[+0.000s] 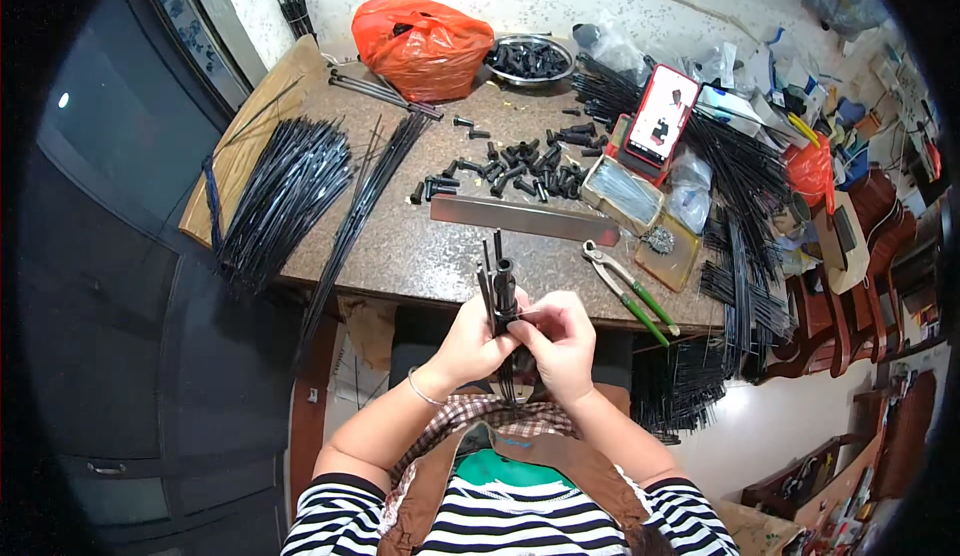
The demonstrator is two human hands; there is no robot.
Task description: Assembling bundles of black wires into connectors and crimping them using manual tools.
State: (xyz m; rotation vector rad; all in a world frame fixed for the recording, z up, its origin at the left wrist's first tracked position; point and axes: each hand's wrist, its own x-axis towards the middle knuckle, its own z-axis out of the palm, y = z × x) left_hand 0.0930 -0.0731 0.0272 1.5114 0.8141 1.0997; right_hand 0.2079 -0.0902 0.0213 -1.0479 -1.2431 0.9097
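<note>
Above my lap, just off the table's near edge, my left hand (474, 340) is closed around several thin black rods (489, 281) and a black tubular fitting (505, 278) with an open round top. The rods stand roughly upright and run down below the hand. My right hand (562, 348) is closed in a pinch against the fitting's side, its thumb touching it. Something thin seems to lie between those fingertips, too small to name. Ahead on the table lie a flat metal bar (525, 220) and green-handled pincers (625, 291).
Loose black fittings (540, 166) lie mid-table, with more in a metal bowl (530, 61) behind. Black rod bundles (290, 191) lie left; others (735, 171) crowd the right. A box of thin wires (622, 194) sits by a propped phone (662, 116). A red bag (425, 51) stands at the back.
</note>
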